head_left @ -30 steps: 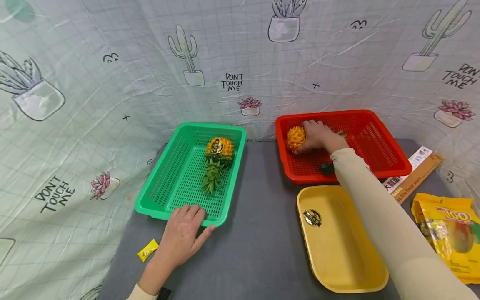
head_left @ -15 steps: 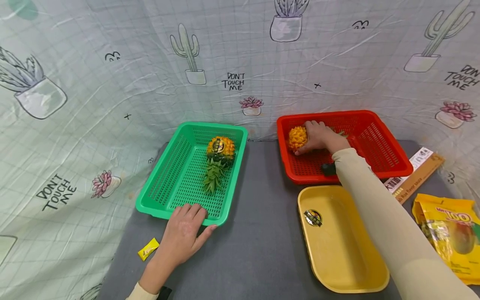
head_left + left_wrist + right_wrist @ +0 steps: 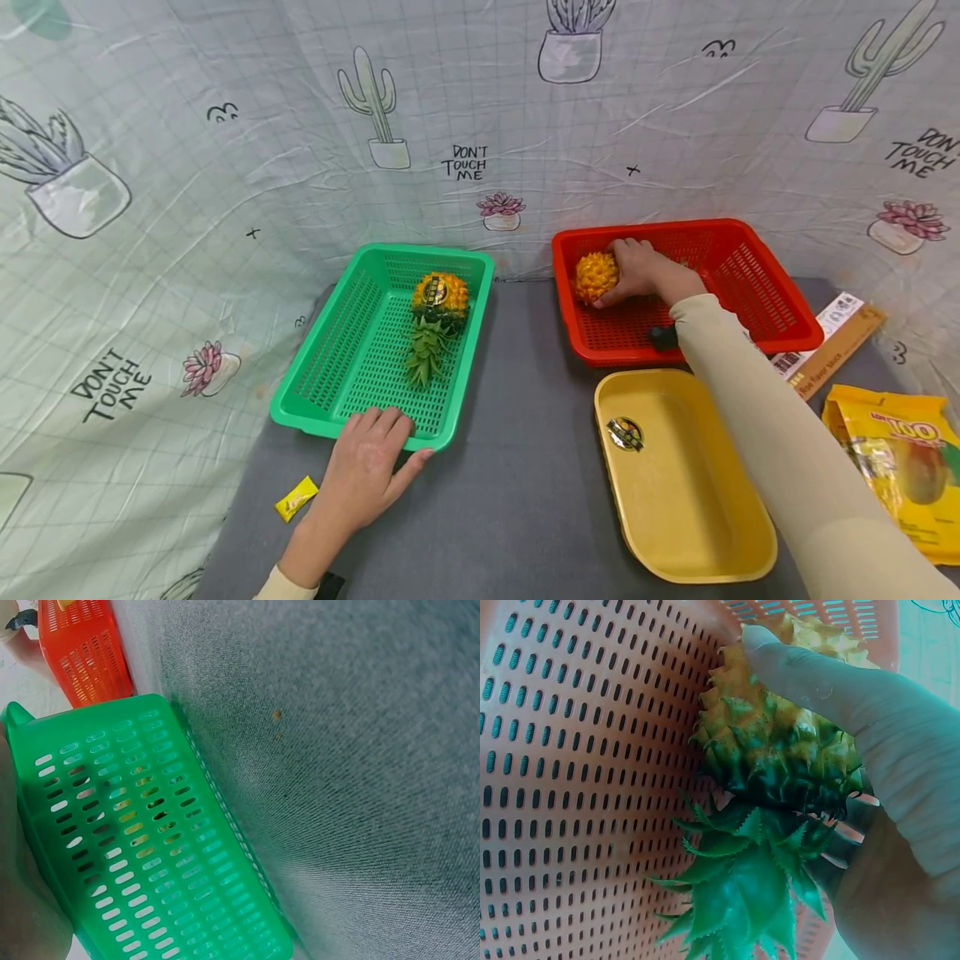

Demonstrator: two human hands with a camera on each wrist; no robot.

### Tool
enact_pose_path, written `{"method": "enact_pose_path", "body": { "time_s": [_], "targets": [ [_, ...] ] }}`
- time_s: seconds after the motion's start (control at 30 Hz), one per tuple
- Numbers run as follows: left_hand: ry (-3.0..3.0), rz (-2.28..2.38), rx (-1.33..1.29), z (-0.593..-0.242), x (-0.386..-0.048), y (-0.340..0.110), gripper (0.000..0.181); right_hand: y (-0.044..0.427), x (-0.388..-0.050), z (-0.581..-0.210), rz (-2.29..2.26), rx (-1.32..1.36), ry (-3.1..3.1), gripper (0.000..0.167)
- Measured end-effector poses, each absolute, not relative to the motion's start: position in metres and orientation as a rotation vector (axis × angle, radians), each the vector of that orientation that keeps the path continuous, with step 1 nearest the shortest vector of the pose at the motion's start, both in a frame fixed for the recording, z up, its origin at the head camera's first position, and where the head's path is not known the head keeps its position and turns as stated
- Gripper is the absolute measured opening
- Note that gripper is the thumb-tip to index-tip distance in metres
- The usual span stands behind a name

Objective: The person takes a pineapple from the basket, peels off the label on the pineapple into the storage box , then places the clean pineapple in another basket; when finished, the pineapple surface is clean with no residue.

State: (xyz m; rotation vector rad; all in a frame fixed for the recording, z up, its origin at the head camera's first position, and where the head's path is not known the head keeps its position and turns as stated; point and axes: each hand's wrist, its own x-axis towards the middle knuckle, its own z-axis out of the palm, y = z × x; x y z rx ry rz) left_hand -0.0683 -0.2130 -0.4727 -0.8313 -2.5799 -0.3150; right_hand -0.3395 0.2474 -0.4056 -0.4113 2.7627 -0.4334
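A toy-sized pineapple [image 3: 596,277] with a yellow body and green crown lies in the red basket [image 3: 577,354], near its left end. My right hand [image 3: 643,271] grips its body; the right wrist view shows the thumb [image 3: 810,679] across the fruit and the crown hanging free. My left hand [image 3: 367,467] holds the near rim of the green basket [image 3: 281,408], fingers bent over the edge and thumb spread outside it. A second pineapple [image 3: 438,302] with a black-and-gold label lies inside the green basket, crown toward me. My left fingertips are hidden behind the rim.
A yellow tray [image 3: 675,492] with a round label stands in front of the red basket, under my right forearm. A long carton [image 3: 832,358] and a yellow mango bag [image 3: 900,475] lie at the right. A small yellow packet [image 3: 297,498] sits left of my left hand.
My right hand shifts slightly, and a little more of the yellow pineapple body shows beside it. The left hand and green basket stay as they were.
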Motion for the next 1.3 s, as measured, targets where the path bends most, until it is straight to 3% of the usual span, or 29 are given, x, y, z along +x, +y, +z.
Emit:
{"method": "enact_pose_path", "body": {
  "time_s": [0.57,1.3],
  "targets": [
    [-2.557,-0.318,-0.837,-0.474,-0.073,-0.212,0.056,0.249,-0.336,-0.400,-0.433,-0.464,2.778,0.100],
    [-2.549,-0.326,-0.821,-0.476,-0.069,-0.213,0.054,0.224,-0.307,-0.361,-0.346,-0.726,2.872,0.110]
  ]
}}
